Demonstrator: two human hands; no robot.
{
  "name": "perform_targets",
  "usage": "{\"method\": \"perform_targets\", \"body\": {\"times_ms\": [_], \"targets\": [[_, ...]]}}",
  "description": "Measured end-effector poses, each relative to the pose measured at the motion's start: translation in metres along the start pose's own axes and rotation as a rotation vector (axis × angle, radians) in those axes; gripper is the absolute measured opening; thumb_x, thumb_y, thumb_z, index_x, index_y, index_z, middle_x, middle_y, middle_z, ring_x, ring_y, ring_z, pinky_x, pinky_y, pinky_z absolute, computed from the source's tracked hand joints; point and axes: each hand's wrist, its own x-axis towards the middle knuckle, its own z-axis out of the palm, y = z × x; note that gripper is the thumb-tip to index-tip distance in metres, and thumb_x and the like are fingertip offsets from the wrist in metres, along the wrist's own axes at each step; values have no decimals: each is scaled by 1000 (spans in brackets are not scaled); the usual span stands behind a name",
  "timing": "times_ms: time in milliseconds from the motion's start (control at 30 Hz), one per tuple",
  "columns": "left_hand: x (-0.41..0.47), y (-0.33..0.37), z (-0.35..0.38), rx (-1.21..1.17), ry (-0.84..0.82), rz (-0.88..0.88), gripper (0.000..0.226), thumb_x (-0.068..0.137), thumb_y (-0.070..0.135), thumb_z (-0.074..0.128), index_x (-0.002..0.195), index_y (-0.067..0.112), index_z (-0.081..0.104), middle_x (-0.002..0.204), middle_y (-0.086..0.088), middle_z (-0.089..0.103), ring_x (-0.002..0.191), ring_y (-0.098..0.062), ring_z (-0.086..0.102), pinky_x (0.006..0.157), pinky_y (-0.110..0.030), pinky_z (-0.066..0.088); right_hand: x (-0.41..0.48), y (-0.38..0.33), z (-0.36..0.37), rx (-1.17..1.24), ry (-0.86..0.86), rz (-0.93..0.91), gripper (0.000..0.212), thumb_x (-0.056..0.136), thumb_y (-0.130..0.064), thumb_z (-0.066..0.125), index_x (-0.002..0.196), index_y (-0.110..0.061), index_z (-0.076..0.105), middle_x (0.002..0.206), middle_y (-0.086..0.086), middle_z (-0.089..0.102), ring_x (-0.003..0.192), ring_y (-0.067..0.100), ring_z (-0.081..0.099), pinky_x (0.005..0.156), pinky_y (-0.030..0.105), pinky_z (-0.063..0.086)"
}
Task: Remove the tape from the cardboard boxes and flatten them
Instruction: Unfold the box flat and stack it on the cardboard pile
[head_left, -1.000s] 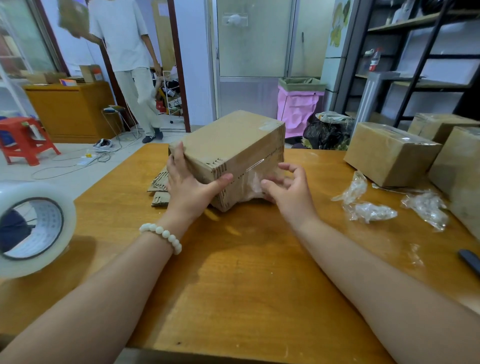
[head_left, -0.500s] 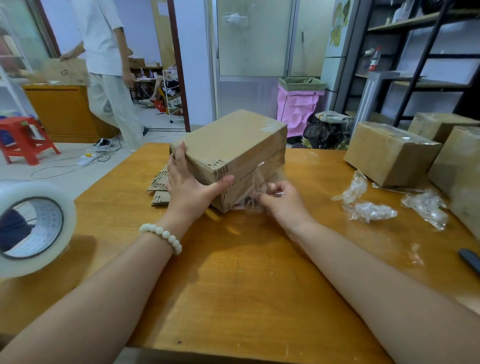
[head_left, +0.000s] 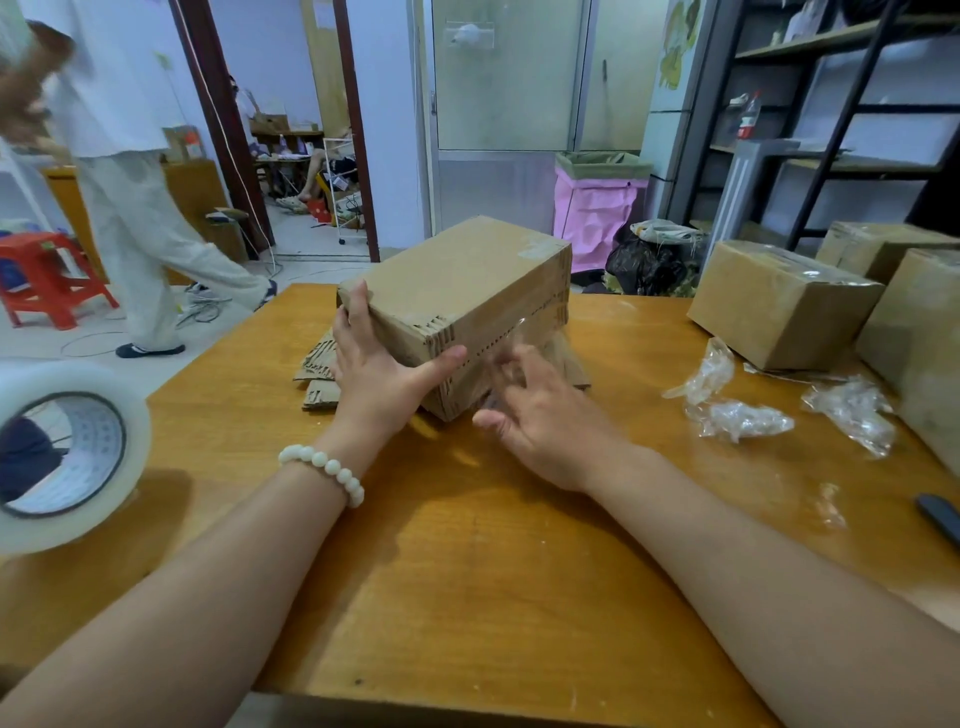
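Mid-table: box (head_left: 457, 280) rests on flat cardboard (head_left: 318, 366), one lower corner toward the camera, on the wooden table (head_left: 467, 597).
Left hand (head_left: 382, 374): clasps the box's near corner. Its fingers lie straight up the left end face and its thumb presses along the near long face. The forearm reaches in from lower left, with a bead bracelet (head_left: 324, 470) at the wrist.
Tape (head_left: 519, 332): clear film lifted off the near long face, blurred.
Right hand (head_left: 545, 421): back upward, at the near long face just right of the left thumb. Its fingers point toward the box, its thumb sticks out leftward, and it is smeared by motion.
Right grip: cannot tell whether the fingers pinch the film.
Right side: crumpled wads (head_left: 740, 418) lie near taped boxes (head_left: 779, 301).
Left edge: roll (head_left: 67, 457), close to the camera.
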Motion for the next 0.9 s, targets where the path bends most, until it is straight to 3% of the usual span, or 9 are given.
{"method": "perform_targets", "body": {"times_ms": [33, 100, 200, 300, 400, 467, 567, 767, 900], "targets": [[0, 0, 0, -1, 2, -3, 131, 44, 82, 60, 151, 35, 0, 158, -10, 5, 147, -32, 10, 115, -62, 16, -1, -3, 0, -15, -67, 7, 64, 97, -54, 23, 150, -18, 24, 147, 2, 20, 133, 17, 25, 109, 37, 33], [0, 0, 0, -6, 9, -6, 132, 44, 83, 60, 152, 35, 1, 159, -11, 6, 147, -31, 10, 116, -61, 16, -1, -6, 3, 90, 33, -21, 60, 98, -51, 22, 152, -27, 10, 148, 5, 25, 131, 17, 32, 103, 36, 39], [-1, 1, 0, -8, 8, -7, 132, 43, 82, 59, 152, 35, 1, 159, -9, 6, 147, -30, 10, 116, -61, 14, 3, 1, 10, 357, 466, -94, 52, 101, -29, 35, 149, -25, 15, 141, 3, 41, 111, 2, 46, 86, 32, 52], [-1, 2, 0, -4, -6, -14, 132, 43, 82, 59, 151, 36, 0, 159, -7, 4, 146, -32, 10, 116, -62, 14, 5, 6, 13, 571, 626, 60, 52, 101, -17, 36, 149, -25, 20, 125, -7, 47, 97, 11, 55, 83, 25, 49], [-1, 2, 0, -4, -7, -10, 131, 43, 82, 60, 151, 37, -1, 159, -6, 3, 146, -32, 10, 115, -63, 15, 7, 9, 13, 823, 423, 358, 35, 100, -25, 45, 135, -20, 43, 112, -6, 55, 94, 12, 59, 83, 25, 50], [-1, 2, 1, -1, -2, -6, 131, 43, 82, 59, 151, 36, 0, 158, -8, 4, 146, -33, 11, 115, -63, 15, 8, 9, 16, 945, 259, 390, 14, 97, -32, 50, 105, -23, 56, 93, -7, 62, 83, 13, 61, 74, 29, 53], [-1, 2, 2, 6, 6, 10, 131, 44, 83, 59, 151, 33, 2, 158, -11, 6, 146, -32, 11, 115, -62, 16, 8, 4, 16, 1012, 203, 359, 15, 93, -36, 55, 83, -25, 59, 78, -9, 64, 69, 7, 59, 65, 24, 47], [-2, 3, 5, 28, 17, 53, 131, 45, 82, 59, 151, 27, 8, 155, -16, 11, 144, -33, 14, 114, -63, 17, 10, -4, 12, 1049, 163, 382, 20, 88, -41, 59, 85, -22, 63, 84, -3, 66, 70, 6, 57, 69, 23, 47], [-5, 5, 8, 44, 6, 69, 134, 44, 82, 58, 151, 19, 10, 155, -17, 9, 145, -34, 10, 115, -63, 13, 12, -6, 10, 1094, 145, 404, 25, 89, -37, 60, 101, -15, 64, 97, 5, 68, 77, 11, 60, 66, 19, 50]]}}
